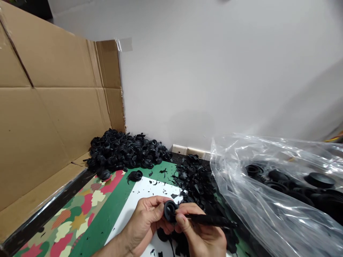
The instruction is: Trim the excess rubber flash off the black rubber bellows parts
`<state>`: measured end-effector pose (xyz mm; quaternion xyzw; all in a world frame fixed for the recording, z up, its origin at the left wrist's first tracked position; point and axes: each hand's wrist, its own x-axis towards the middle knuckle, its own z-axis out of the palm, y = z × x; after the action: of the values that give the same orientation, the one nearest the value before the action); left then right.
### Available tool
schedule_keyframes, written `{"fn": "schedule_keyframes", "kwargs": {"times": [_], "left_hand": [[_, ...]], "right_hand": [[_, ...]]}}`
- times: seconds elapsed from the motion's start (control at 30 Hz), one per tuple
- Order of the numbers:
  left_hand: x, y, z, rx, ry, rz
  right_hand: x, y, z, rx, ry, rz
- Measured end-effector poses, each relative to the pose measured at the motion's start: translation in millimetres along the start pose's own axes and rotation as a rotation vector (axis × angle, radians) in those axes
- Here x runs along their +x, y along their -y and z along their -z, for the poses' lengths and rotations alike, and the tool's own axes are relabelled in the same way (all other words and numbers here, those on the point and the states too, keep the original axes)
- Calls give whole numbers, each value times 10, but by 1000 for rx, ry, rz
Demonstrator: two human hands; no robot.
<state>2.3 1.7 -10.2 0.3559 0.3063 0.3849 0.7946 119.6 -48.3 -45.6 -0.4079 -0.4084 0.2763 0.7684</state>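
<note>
Between the thumb and fingers of my left hand (146, 221) is a black rubber ring (169, 210), its round opening turned toward me. My right hand (199, 232) grips a black pen-like tool (210, 220), whose tip meets the ring's inner edge; the tip itself is too small to make out. Both hands are closed and close together above a white sheet (128, 207). Below them lie more black rubber pieces, partly hidden by the hands. One loose black ring (135, 175) rests on the green surface beyond the sheet.
A large heap of black rubber parts (128, 150) lies against a cardboard wall (53, 92) at the left. Black scraps (195, 178) are piled behind my right hand. To the right, a clear plastic bag (235, 171) holds more black rings. A white wall (214, 71) stands behind.
</note>
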Motion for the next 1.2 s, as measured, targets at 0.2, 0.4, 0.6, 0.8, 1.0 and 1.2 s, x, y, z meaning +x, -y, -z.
{"fn": "schedule_keyframes", "kwargs": {"times": [0.2, 0.4, 0.6, 0.8, 1.0, 1.2], "left_hand": [[1, -16, -25, -4, -2, 7], [8, -23, -32, 9, -11, -1], [-2, -15, -27, 21, 18, -12], [-22, -5, -30, 46, -12, -14], [-12, -22, -44, 29, -7, -16], [-28, -14, -47, 46, -4, -17]], "right_hand": [[14, 25, -13, 2, 2, 48], [-11, 1, -37, 2, -23, 77], [-26, -28, -50, -27, -105, 54], [10, 60, -21, -71, -149, -3], [-12, 25, -14, -46, -119, -2], [-15, -15, -6, -93, -30, 65]]}}
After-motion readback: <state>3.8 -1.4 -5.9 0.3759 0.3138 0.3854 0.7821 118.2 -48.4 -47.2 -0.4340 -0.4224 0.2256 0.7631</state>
